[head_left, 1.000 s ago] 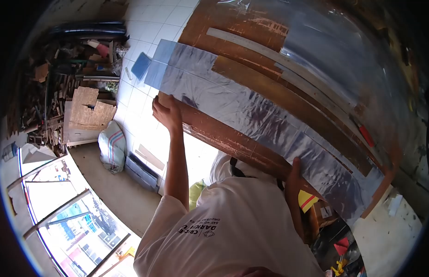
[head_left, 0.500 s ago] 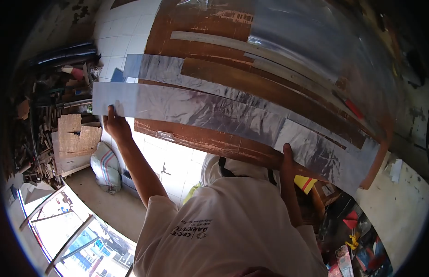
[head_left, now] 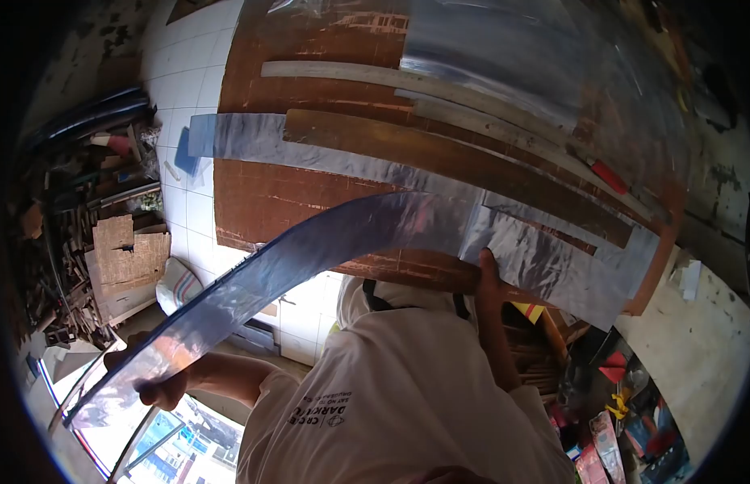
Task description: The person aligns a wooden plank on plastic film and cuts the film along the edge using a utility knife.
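A long shiny strip (head_left: 310,238) arcs from the brown board (head_left: 270,194) down to the lower left. Its free end is pinched in my left hand (head_left: 162,389), with the thumb side in front and some fingers behind. My right hand (head_left: 489,270) grips the strip at the board's near edge, thumb on top and other fingers hidden. A wrinkled silvery piece (head_left: 544,250) lies right of that thumb. Behind the raised strip, another silvery strip (head_left: 246,135) lies flat, beside a brown strip (head_left: 350,135).
Farther back on the board lie a long grey bar (head_left: 334,74) and a red-handled tool (head_left: 609,177). Scrap wood (head_left: 133,254) is piled at the left, near a striped sack (head_left: 178,284). Assorted items, one yellow (head_left: 617,406), stand at the lower right.
My left hand has swung down and left with the strip's end, bending the strip upward off the board into a curve. My right hand stays near the board's edge.
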Demonstrator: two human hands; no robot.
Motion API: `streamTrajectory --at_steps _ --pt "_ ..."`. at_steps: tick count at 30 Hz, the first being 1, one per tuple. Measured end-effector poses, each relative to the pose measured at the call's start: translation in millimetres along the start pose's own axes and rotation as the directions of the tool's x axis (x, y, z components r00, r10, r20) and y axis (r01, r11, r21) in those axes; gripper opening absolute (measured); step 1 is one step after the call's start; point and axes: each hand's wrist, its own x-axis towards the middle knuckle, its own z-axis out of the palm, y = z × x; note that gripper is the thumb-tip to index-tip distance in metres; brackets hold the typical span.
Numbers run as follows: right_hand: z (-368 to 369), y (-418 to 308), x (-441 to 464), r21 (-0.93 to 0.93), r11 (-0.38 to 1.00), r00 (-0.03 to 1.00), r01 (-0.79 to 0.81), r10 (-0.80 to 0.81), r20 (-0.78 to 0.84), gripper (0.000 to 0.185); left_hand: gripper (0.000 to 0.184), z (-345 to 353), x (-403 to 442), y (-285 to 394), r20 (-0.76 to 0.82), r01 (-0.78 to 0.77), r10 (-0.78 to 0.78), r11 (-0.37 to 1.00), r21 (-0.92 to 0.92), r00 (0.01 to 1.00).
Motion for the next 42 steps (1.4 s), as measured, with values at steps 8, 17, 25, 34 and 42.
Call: streamTrajectory --at_steps 8,17,25,34,42 --pt "21.6 -67.9 -17.6 -0.021 0.998 0.998 -0.062 0.062 0.015 0.059 0.034 21.2 -3.0 -7.6 0.149 0.256 -0.237 0.96 -0.117 0.96" --pt "6.9 -56.1 -7.9 -0.072 0.997 0.999 0.028 -0.027 0.021 0.078 0.029 -15.1 -57.9 -176.8 0.204 -0.016 -0.281 0.551 0.835 0.938" --pt "16.4 -95.6 -21.6 0.383 0.883 0.958 -0.273 0.287 0.02 0.054 0.031 -47.0 -105.4 -263.9 -0.118 0.784 -0.869 0.364 0.503 0.48" --pt "-47.6 -110.0 -25.1 0.044 0.971 0.972 -0.235 0.234 0.012 0.033 0.055 -69.3 -110.3 -322.4 -0.142 0.66 -0.929 0.131 0.74 0.343" --pt "-57.4 -146.3 10.5 -0.544 0.723 0.88 0.426 -0.47 0.064 0.02 0.076 -0.8 -140.4 -226.5 -0.074 0.234 -0.519 0.25 0.94 0.852"
